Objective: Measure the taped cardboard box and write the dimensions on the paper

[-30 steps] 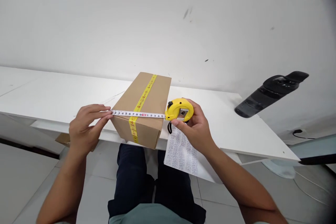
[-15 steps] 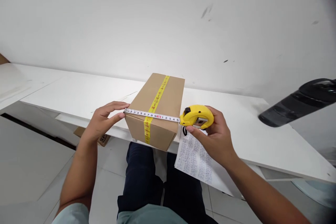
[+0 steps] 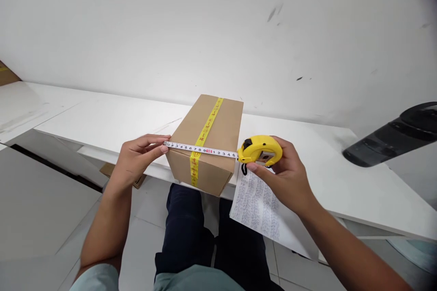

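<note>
A closed cardboard box (image 3: 191,122) with yellow printed tape along its middle sits at the desk's front edge. Across its top, near the front edge, lies the white blade of a tape measure (image 3: 261,151), pulled out to around 15. The yellow case is in my right hand (image 3: 285,175), just off the box's right side, with a black strap hanging below it. At the box's left edge my left hand (image 3: 141,154) pinches the blade's end between thumb and fingers.
Printed sheets of paper (image 3: 259,204) overhang the desk's front edge under my right hand. A dark bottle (image 3: 385,138) stands on the right of the white desk (image 3: 102,113). Another cardboard box (image 3: 8,75) is at far left, and one (image 3: 109,170) sits below the desk.
The whole scene shifts slightly right in view. Both hands keep their holds, and the blade stays across the box at about the same length.
</note>
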Motion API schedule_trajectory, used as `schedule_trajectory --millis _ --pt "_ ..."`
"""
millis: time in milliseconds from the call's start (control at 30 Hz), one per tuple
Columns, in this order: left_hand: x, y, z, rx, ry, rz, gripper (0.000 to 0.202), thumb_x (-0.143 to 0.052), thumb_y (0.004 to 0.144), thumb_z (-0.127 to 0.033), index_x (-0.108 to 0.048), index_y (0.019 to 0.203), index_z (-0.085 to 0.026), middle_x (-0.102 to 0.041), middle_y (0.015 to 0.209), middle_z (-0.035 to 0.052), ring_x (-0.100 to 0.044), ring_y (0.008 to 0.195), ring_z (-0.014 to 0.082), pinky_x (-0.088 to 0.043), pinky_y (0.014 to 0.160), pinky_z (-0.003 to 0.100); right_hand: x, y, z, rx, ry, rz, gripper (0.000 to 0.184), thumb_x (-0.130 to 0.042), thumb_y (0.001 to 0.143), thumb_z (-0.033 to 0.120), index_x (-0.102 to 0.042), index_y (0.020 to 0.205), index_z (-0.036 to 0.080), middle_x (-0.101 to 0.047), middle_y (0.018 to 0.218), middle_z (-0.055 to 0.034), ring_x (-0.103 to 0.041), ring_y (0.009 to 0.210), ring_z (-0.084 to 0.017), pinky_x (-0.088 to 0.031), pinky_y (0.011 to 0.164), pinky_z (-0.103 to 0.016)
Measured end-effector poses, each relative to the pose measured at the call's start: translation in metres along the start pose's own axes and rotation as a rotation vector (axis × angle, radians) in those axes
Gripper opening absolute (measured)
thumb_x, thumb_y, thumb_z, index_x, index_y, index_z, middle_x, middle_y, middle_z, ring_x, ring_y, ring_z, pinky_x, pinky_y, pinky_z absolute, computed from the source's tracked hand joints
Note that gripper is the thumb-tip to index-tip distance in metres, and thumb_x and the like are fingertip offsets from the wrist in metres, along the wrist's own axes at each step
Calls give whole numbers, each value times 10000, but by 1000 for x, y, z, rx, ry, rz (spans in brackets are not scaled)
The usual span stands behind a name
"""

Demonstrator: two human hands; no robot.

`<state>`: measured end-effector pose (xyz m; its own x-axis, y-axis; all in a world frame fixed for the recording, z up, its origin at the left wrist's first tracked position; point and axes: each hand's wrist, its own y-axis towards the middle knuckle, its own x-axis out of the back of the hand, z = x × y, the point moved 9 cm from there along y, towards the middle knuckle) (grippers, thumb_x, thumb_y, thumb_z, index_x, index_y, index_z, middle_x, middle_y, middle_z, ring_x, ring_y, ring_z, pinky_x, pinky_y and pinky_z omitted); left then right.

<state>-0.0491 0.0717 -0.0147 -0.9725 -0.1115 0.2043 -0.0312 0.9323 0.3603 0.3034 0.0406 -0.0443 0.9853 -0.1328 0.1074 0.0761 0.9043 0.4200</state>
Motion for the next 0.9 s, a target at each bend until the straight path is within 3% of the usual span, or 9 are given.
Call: schedule_trajectory --millis 133,233,400,567,733,900 --pt "14 -2 -10 -63 -7 -23 259 -913 724 -413 -825 918 -266 -811 1036 61 -748 1079 275 -640 959 444 8 2 -3 -55 84 12 554 -907 757 392 -629 1233 340 -721 1162 -29 -724 1031 -239 -639 868 -421" --pt "12 -19 -38 -235 65 -35 192 -890 769 -330 -817 942 -293 -813 997 31 -749 1072 244 -627 983 435 15 -2 1 -20 126 -8 560 -914 753 361 -631 1235 335 -735 1118 -29 -739 972 -234 -660 790 -386" --pt "-43 -70 -84 -547 224 30 323 -850 818 -201 -766 1106 -321 -806 1060 -9 -741 1049 181 -483 1195 510 4 -20 29 190 142 61 576 -948 701 207 -638 1170 333 -723 998 -8 -750 815 -202 -653 598 -293" --pt "-93 -100 -102 -679 347 -15 265 -817 856 -207 -723 1098 -263 -799 1036 -5 -726 1058 171 -235 1328 575 -25 -37 64 410 237 252 647 -885 762 92 -569 1264 352 -744 1083 -25 -776 1001 -235 -686 790 -370" --pt "-115 -108 -113 -703 433 -26 191 -751 922 -258 -691 1103 -253 -798 1038 -8 -718 1063 170 -122 1341 602 -25 -39 68 382 293 286 663 -878 762 70 -563 1272 352 -734 1111 -21 -765 1038 -218 -676 806 -353" --pt "-126 -118 -113 -815 611 -101 336 -662 957 -501 -685 1172 -245 -788 1140 48 -623 1273 266 3 1316 650 -12 -42 53 289 298 223 599 -885 766 107 -572 1216 349 -753 1111 -20 -759 1014 -220 -677 777 -357"
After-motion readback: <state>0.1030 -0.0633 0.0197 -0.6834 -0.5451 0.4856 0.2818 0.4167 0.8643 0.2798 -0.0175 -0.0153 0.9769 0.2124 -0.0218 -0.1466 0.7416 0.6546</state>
